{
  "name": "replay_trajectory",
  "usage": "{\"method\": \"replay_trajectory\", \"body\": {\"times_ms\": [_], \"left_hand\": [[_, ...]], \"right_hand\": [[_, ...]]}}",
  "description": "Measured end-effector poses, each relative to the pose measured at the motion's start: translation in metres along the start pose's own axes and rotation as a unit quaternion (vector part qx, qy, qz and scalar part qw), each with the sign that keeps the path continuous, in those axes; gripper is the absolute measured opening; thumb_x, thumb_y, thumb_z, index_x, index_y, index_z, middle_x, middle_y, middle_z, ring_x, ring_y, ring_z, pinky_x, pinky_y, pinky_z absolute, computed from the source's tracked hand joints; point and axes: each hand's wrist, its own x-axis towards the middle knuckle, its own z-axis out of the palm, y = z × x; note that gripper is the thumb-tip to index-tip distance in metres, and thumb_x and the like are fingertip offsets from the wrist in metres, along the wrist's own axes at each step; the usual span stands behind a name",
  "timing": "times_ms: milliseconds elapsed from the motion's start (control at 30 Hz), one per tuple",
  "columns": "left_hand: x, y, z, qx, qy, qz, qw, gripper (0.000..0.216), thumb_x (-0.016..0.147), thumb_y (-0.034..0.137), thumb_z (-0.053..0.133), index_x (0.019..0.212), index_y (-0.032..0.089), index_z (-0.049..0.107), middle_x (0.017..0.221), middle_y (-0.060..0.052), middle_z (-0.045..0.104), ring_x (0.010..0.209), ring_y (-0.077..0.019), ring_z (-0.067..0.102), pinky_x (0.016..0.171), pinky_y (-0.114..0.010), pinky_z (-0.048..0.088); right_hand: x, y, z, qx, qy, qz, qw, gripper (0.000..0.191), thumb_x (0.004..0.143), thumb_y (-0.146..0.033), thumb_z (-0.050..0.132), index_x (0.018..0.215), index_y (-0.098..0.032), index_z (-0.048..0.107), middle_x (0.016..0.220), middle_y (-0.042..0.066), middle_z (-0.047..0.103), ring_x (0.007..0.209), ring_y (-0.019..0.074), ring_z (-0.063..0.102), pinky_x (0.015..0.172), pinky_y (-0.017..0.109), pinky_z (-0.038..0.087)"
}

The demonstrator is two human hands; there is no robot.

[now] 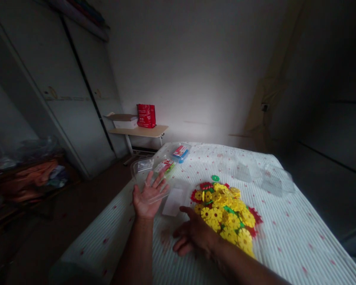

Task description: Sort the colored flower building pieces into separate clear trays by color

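My left hand (148,198) is palm up with its fingers spread. A clear plastic container (139,174) lies over that palm and fingers, its rim crossing in front of them, and the hand supports it. My right hand (192,233) reaches in from the right with its fingers apart and nothing in them. Just beside it is a heap of flower-shaped plastic discs (230,213), mostly yellow with some red and green. A white rectangular piece (173,202) lies flat between the hands. One green disc (215,178) lies apart, behind the heap.
Clear packs with printed labels, one with blue contents (180,152) and one with green (167,166), lie at the far left. Clear plastic trays (275,180) sit at the right of the cloth-covered table (296,233). Behind, a small table (145,131) bears a red bag (146,116) and a box (125,122).
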Motion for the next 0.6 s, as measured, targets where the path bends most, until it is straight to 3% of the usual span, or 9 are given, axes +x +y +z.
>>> {"method": "replay_trajectory", "body": {"times_ms": [200,300,433,600], "left_hand": [[0.0,-0.004,0.0,-0.003,-0.004,-0.002,1.0,0.07,0.069,0.067,0.048,0.124,0.025,0.049,0.126,-0.012,0.052,0.104,-0.0266,0.054,0.091,-0.046,0.037],[0.001,-0.004,0.0,-0.001,-0.003,-0.003,1.0,0.07,0.068,0.068,0.048,0.124,0.026,0.049,0.123,-0.011,0.054,0.102,-0.0262,0.055,0.09,-0.045,0.038],[0.001,-0.005,0.003,0.002,0.0,-0.002,1.0,0.072,0.067,0.069,0.049,0.124,0.026,0.049,0.122,-0.012,0.055,0.1,-0.0262,0.055,0.088,-0.043,0.039],[0.0,-0.005,0.007,0.0,-0.01,0.004,1.0,0.075,0.066,0.07,0.048,0.127,0.025,0.046,0.124,-0.013,0.054,0.101,-0.0272,0.055,0.087,-0.044,0.04]], "right_hand": [[0.004,0.001,-0.003,-0.017,-0.035,0.007,0.999,0.076,0.069,-0.018,0.048,0.134,-0.02,0.009,0.062,0.002,0.066,0.052,0.0214,0.066,0.043,0.027,0.05],[0.009,0.005,-0.007,-0.047,-0.046,0.007,0.998,0.063,0.072,-0.022,0.048,0.128,-0.021,0.021,0.059,0.001,0.065,0.049,0.02,0.065,0.041,0.026,0.049],[0.013,0.012,-0.008,-0.038,-0.044,0.02,0.998,0.04,0.069,-0.026,0.054,0.105,-0.019,0.038,0.068,0.003,0.067,0.05,0.0178,0.065,0.042,0.025,0.049],[0.009,0.016,0.001,0.033,-0.037,-0.004,0.999,0.044,0.063,-0.028,0.061,0.099,-0.018,0.038,0.073,0.003,0.064,0.055,0.0199,0.066,0.043,0.027,0.05]]}}
